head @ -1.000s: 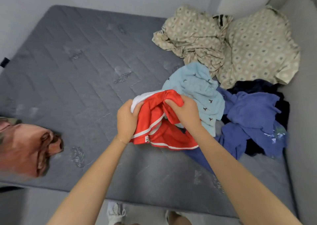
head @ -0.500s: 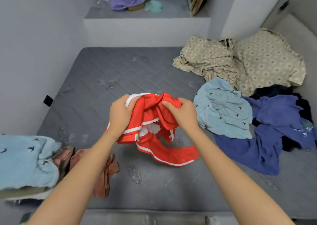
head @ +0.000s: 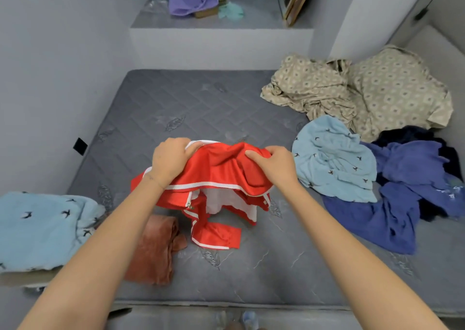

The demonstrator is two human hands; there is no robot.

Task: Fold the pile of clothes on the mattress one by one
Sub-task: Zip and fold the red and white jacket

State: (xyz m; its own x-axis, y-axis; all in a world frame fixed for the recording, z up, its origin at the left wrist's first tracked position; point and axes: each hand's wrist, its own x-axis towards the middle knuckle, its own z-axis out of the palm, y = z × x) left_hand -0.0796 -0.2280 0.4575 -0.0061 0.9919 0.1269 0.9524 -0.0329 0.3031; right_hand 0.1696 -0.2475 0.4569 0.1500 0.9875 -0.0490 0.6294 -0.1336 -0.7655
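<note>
Over the grey mattress (head: 201, 103), left grip (head: 171, 161) and right grip (head: 276, 166) both clench the red garment (head: 219, 171).

On my feed both arms are bare along all the length I can see. The left forearm (head: 100, 241) shows in the lower left of the frame and the right forearm (head: 352, 249) in the lower right, each ending near the middle in a bare hand, the left hand (head: 173, 158) and the right hand (head: 276, 166). A thin band (head: 151, 177) circles the left wrist, too fine for me to tell its material, and at the bottom centre I make out the blurred toes of pale shoes (head: 247, 318).
</note>
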